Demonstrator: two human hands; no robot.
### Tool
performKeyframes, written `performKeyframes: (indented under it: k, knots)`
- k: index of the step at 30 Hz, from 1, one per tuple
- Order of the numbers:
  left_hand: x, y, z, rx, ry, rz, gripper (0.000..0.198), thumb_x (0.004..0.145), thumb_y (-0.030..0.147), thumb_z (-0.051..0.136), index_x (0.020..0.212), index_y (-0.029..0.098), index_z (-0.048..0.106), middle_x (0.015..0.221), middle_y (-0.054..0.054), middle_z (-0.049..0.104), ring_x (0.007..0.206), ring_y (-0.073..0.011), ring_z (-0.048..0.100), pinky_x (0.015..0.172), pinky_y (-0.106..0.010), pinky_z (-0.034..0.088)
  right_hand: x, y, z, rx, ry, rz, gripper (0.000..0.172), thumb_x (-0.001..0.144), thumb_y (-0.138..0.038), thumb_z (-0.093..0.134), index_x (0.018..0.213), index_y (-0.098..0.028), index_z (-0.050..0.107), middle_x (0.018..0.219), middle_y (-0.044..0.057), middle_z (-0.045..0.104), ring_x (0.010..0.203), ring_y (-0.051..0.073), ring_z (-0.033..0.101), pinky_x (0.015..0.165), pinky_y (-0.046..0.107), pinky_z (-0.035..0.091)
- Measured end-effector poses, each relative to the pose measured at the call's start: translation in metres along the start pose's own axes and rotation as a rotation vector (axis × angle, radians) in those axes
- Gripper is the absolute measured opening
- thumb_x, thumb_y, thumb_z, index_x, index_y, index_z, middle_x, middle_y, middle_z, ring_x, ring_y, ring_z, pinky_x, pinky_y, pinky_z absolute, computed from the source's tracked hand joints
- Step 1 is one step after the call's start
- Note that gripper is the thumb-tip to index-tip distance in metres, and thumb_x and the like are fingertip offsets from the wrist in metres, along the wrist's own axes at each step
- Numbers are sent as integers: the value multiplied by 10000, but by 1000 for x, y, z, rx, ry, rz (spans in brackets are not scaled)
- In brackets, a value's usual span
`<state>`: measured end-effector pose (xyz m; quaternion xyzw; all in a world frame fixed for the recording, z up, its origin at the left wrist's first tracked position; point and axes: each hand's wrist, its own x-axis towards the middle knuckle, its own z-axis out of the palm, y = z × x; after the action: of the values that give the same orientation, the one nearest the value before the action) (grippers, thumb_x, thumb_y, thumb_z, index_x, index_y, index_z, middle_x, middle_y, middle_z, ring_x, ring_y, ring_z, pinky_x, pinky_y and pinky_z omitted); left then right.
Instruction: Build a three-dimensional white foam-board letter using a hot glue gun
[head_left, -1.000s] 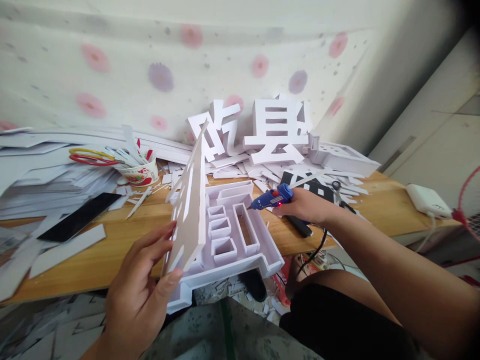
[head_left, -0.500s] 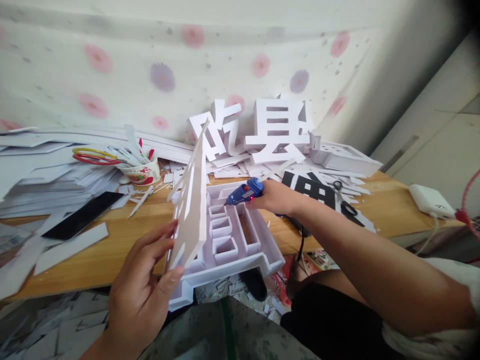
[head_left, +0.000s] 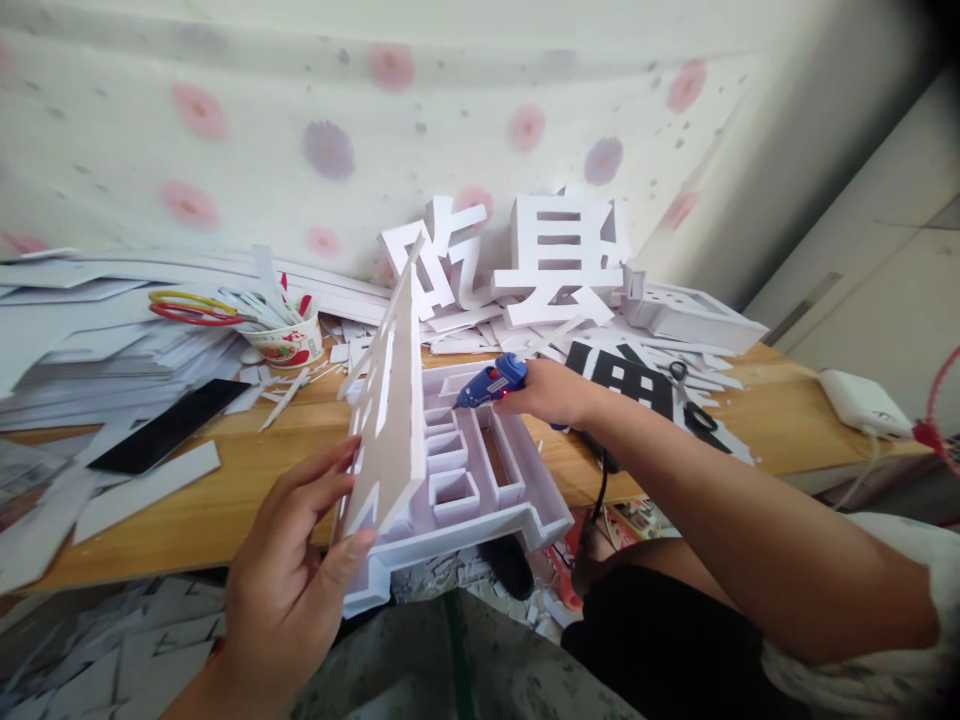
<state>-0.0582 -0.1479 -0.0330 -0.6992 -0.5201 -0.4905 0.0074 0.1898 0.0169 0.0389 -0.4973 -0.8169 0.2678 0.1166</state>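
Note:
A blue hot glue gun is in my right hand, its nozzle pointing down and left at the inner walls of a white foam-board letter shell. The shell has raised rims and several small box-shaped walls inside. My left hand grips the near lower edge of a white cut-out panel, fingers on its left face and thumb at the bottom. That panel stands steeply tilted over the shell's left side and hides part of it.
Finished white letters lean at the back on white scraps. A paper cup holds tools beside red and yellow scissors handles. A black phone-like slab, black cut-out pieces and a white adapter box lie on the wooden table.
The panel in my left hand leans slightly more over the shell, to the right. The glue gun stays nearly in place; the whole view has shifted a little.

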Motion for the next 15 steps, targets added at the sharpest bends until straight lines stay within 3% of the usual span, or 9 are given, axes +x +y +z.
performKeyframes:
  k: [6, 15]
  knots:
    - [0, 0, 0, -28, -1, 1, 305, 854, 235, 572, 1158, 260, 573, 1316, -48, 562, 1199, -232, 540, 996, -357, 449, 0, 3, -3, 4, 22, 14, 183, 696, -333, 684, 814, -200, 729, 735, 18, 673, 746, 216, 598, 701, 325, 458]
    - [-6, -6, 1, -93, -4, -51, 340, 850, 224, 581, 1188, 261, 574, 1342, -57, 554, 1224, -253, 534, 1012, -392, 449, 10, -22, 8, 58, -34, -61, 224, 700, -337, 654, 863, -196, 718, 801, 27, 688, 774, 197, 615, 682, 273, 453]
